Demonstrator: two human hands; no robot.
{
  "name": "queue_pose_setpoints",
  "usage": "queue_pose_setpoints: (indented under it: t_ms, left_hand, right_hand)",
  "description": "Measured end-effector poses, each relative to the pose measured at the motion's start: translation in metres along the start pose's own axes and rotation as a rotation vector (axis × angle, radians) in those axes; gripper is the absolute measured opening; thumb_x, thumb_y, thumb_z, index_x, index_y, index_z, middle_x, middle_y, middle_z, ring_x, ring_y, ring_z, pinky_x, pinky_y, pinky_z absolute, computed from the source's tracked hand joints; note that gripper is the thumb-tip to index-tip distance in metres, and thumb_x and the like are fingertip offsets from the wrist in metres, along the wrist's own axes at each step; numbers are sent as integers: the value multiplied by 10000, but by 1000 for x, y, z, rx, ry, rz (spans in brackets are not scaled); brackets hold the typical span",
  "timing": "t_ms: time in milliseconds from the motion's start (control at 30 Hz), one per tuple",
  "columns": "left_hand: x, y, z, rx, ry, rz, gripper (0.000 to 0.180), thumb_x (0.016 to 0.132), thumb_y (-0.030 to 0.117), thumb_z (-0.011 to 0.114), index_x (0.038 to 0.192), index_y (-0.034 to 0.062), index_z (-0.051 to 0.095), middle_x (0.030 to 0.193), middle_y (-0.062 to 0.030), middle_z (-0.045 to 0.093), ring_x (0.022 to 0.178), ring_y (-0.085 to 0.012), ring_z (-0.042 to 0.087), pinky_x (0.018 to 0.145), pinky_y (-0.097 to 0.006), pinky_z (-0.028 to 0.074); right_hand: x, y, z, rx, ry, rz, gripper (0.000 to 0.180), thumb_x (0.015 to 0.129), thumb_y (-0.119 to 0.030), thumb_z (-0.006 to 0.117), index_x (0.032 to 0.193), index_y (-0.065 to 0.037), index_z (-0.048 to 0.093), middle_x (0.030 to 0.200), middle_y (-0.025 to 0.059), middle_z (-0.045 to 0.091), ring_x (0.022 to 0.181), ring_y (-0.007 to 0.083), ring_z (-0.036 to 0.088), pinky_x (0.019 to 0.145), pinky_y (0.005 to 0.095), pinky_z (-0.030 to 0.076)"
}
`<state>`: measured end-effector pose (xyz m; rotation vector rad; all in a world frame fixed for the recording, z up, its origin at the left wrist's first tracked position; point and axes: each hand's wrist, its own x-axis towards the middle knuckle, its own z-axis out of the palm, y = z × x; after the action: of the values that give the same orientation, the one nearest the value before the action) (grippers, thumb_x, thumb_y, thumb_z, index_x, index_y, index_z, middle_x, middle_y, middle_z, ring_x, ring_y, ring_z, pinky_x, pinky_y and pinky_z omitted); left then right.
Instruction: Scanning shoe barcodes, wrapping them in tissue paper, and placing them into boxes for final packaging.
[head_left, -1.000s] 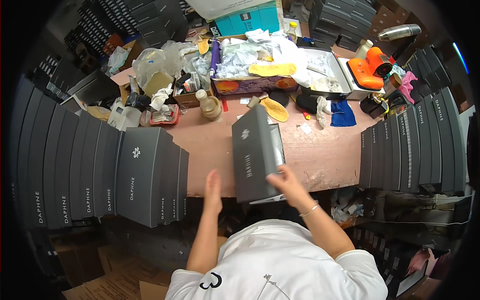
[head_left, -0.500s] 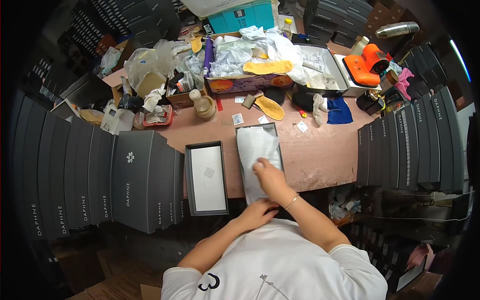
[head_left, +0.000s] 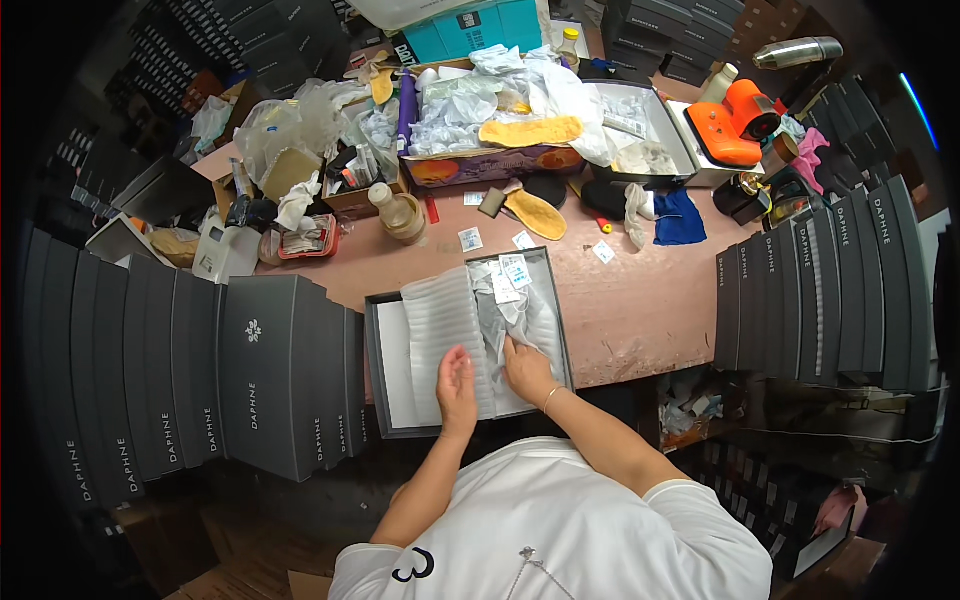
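Note:
A dark grey shoebox (head_left: pixel 563 330) sits in front of me, holding a bundle in thin white tissue paper (head_left: pixel 535 305) with white printed tags (head_left: pixel 510 275) on top. A ribbed white foam sheet (head_left: pixel 440 320) is folded out leftward, over the neighbouring box lid (head_left: pixel 393 365) with its white inside. My left hand (head_left: pixel 457 388) is at the foam sheet's near part, fingers stretched upward and holding nothing. My right hand (head_left: pixel 528 373) has its fingers closed on the tissue paper in the shoebox. What lies inside the wrapping is mostly hidden.
Stacked grey shoeboxes stand at the left (head_left: pixel 270 370) and right (head_left: pixel 840 290). Behind are a carton of crumpled paper (head_left: pixel 490 165), a glass jar (head_left: pixel 400 215), a yellow insole (head_left: pixel 537 214), a blue cloth (head_left: pixel 679 218) and an orange device (head_left: pixel 730 130).
The foam sheet has been opened leftward from the shoebox onto the lid, uncovering the tissue paper and tags. My left hand has moved up and left; my right hand slightly down.

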<state>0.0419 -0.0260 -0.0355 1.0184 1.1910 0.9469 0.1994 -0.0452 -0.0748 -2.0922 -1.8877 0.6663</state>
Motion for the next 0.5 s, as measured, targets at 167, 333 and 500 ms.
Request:
queue_pose_setpoints:
  t_ms: [167, 333, 500]
  left_hand:
    - [-34, 44, -3, 82, -108, 211, 834, 853, 374, 677, 1427, -16, 215, 1423, -180, 305, 1327, -297, 321, 1089, -413, 284]
    - [-55, 49, 19, -35, -131, 58, 661, 847, 331, 693, 1307, -45, 404, 1268, -171, 480, 1169, -271, 478, 986, -389, 387]
    - [-27, 61, -12, -493, 132, -212, 268, 915, 166, 610, 1110, -15, 574, 1063, -83, 614, 969, -172, 592, 825, -317, 480]
  right_hand:
    - [18, -16, -72, 325, -230, -27, 320, 804, -179, 583, 1022, 56, 567, 817, 194, 643, 739, 304, 633, 672, 406, 500]
    - [-15, -54, -82, 926, -210, 35, 302, 878, -206, 573, 1064, 32, 579, 907, 168, 636, 800, 222, 592, 739, 328, 472]
    - [-9, -75, -141, 361, 356, -247, 311, 842, -221, 656, 1101, -53, 617, 1179, 161, 584, 1114, 319, 526, 966, 449, 377]
